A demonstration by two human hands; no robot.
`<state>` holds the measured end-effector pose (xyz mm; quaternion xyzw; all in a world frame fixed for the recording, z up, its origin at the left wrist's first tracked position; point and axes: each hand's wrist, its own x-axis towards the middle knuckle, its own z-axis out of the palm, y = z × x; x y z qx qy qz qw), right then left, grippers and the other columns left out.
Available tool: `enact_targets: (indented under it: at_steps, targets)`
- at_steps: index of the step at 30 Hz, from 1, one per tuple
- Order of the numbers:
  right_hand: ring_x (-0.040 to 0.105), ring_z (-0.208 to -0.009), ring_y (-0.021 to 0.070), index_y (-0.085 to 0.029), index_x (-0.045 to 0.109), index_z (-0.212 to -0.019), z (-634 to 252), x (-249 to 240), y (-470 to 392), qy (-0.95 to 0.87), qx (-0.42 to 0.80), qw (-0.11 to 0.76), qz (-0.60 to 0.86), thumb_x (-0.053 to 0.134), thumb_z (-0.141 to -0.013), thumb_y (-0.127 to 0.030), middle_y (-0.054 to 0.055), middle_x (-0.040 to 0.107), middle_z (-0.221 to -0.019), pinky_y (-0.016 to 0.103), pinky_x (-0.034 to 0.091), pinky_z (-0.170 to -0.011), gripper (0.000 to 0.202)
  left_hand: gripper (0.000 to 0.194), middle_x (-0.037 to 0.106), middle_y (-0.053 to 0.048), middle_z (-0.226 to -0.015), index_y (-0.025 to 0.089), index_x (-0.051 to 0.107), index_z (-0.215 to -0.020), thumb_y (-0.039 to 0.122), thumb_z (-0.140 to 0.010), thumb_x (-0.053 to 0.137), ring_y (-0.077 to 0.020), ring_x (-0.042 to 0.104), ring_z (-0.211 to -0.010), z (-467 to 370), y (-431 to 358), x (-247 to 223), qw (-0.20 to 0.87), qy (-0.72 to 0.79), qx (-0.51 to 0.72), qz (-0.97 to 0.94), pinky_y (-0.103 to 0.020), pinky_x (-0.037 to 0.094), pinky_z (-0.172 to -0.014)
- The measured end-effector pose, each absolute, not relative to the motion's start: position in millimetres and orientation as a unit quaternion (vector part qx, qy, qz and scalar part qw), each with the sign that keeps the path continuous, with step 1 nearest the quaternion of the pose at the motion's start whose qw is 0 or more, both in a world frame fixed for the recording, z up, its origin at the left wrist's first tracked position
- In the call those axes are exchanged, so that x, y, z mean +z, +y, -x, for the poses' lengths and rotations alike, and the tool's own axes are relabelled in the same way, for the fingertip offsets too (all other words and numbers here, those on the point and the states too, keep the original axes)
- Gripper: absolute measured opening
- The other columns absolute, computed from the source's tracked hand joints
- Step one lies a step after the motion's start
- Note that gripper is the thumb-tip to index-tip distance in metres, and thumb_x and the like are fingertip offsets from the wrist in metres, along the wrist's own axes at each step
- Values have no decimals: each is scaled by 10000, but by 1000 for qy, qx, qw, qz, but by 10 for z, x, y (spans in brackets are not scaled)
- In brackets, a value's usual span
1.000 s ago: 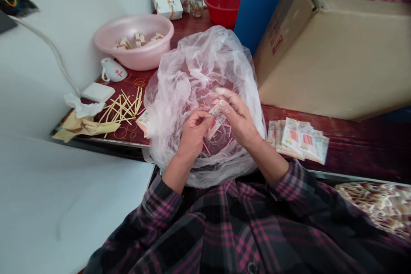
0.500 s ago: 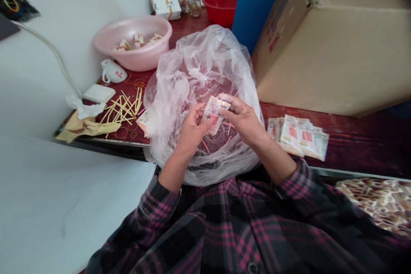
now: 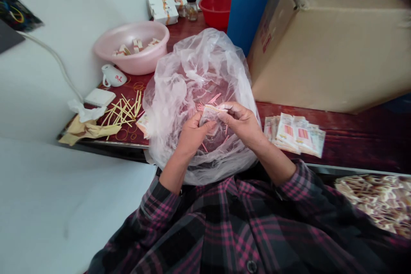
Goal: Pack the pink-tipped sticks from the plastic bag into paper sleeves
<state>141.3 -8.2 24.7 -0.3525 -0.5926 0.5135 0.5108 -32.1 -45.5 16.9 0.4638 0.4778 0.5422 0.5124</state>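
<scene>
A small printed packet [image 3: 210,114] is pinched between my two hands, over a large clear plastic bag [image 3: 173,94]. My left hand [image 3: 192,132] grips its left side, with the thumb across its lower part. My right hand [image 3: 241,123] is closed on its upper right edge. Thin pink sticks [image 3: 215,98] lie in the bag just behind the packet. Several similar packets [image 3: 287,133] with red printing overlap on the dark red table [image 3: 349,137], right of my right hand.
Left of the bag are yellow sticks [image 3: 123,111], a white mug [image 3: 113,76] and a pink basin [image 3: 138,62] holding small bundles. Behind stand a red basin [image 3: 216,10] and a glass jar [image 3: 192,10]. A large cardboard box [image 3: 330,55] fills the right back.
The packet has tilted so its printed front shows less, and its top edge sits lower. More pink sticks show behind it. The whole view has shifted slightly.
</scene>
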Motion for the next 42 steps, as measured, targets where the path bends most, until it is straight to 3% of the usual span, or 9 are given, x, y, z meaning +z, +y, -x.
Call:
enact_targets:
  at_steps: [8, 13, 17, 22, 27, 30, 34, 37, 42]
  targets:
    - [720, -855, 200, -269, 812, -911, -1507, 353, -30, -661, 439, 490, 362, 800, -902, -683, 14, 802, -900, 391, 615, -892, 415, 250, 817, -6, -981, 217, 834, -1041, 262, -797, 870, -205, 706, -944, 443, -471, 211, 437, 508, 535, -515, -323, 542, -920]
    - [669, -759, 166, -262, 717, -867, -1452, 473, 169, -609, 379, 580, 386, 756, -926, -720, -11, 727, -797, 336, 585, -772, 464, 194, 740, 2, -815, 203, 758, -923, 324, -813, 863, -158, 650, -730, 501, -474, 139, 523, 488, 541, -442, -288, 529, -718]
    - [616, -674, 146, -258, 676, -839, -1365, 427, 212, -589, 425, 569, 385, 773, -876, -771, -29, 676, -736, 307, 548, -670, 524, 312, 759, -16, -1021, 232, 735, -1049, 343, -805, 893, -149, 679, -827, 500, -472, 147, 525, 455, 612, -378, -278, 555, -749]
    - [625, -717, 151, -244, 677, -857, -1280, 343, 89, -619, 422, 532, 394, 759, -930, -654, -16, 686, -766, 309, 538, -701, 424, 474, 779, -61, -1141, 232, 739, -1158, 574, -854, 863, -217, 725, -942, 483, -496, 257, 628, 383, 590, -334, -362, 607, -824]
    - [622, -742, 150, -243, 674, -884, -1254, 356, 111, -628, 389, 541, 403, 690, -989, -469, -18, 672, -786, 313, 541, -748, 250, 421, 793, 4, -942, 223, 800, -1061, 370, -715, 990, -175, 703, -836, 416, -523, 143, 612, 442, 502, -422, -307, 566, -807]
    - [629, -734, 155, -250, 671, -900, -1317, 383, 221, -597, 352, 579, 428, 632, -1026, -448, -21, 672, -773, 324, 544, -777, 238, 362, 803, -2, -901, 210, 809, -1003, 385, -729, 970, -172, 700, -774, 420, -524, 54, 608, 459, 494, -420, -310, 569, -755]
    - [691, -865, 192, -242, 718, -933, -1411, 331, 234, -598, 340, 569, 452, 742, -950, -474, 14, 750, -899, 371, 562, -896, 234, 408, 831, -39, -920, 203, 810, -1015, 467, -743, 961, -209, 754, -796, 450, -519, 80, 605, 443, 547, -372, -347, 609, -762]
    - [726, -952, 211, -238, 775, -1019, -1405, 244, 67, -623, 440, 511, 396, 779, -910, -542, 38, 805, -1025, 391, 576, -945, 323, 434, 840, -52, -937, 207, 818, -1008, 516, -744, 968, -236, 782, -857, 428, -520, 152, 600, 443, 564, -353, -363, 629, -787]
    - [690, -821, 172, -210, 779, -871, -1371, 151, -162, -615, 507, 473, 375, 843, -851, -493, 19, 775, -872, 335, 572, -827, 291, 470, 825, -27, -924, 225, 812, -1018, 550, -726, 984, -226, 779, -902, 309, -551, 207, 590, 433, 576, -364, -376, 643, -870]
